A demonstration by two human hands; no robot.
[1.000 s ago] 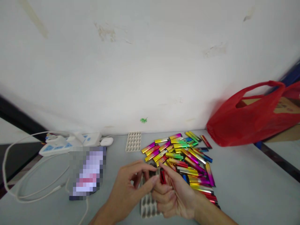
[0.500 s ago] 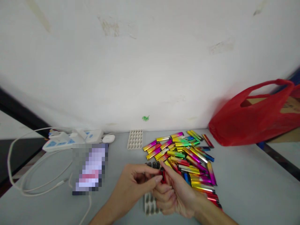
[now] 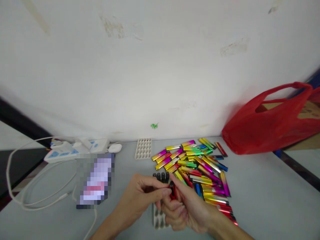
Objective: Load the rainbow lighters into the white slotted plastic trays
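My right hand [image 3: 185, 208] is closed around a small shiny red case with a black end [image 3: 172, 191], held roughly upright above the table. Beside it, my left hand [image 3: 142, 196] has thumb and forefinger pinched together at the case's black end; whether anything else is between them is hidden. Under both hands lies a white tray with round wells [image 3: 157, 222], partly covered by my fingers. Several black caps [image 3: 163, 176] stand in a row at its far side. To the right spreads a pile of slim, shiny two-tone cases [image 3: 197, 163] in gold, pink, green, red and blue.
A second white tray [image 3: 143, 148] lies near the wall. On the left are a phone-like blurred screen [image 3: 97, 180], a white power strip [image 3: 75, 150], a small white case [image 3: 115, 148] and looped white cable [image 3: 45, 207]. A red bag [image 3: 262, 126] stands at the right.
The red case's black end now shows more clearly between my hands, as my left fingertips have shifted slightly down. The view has moved a little; the pile looks the same.
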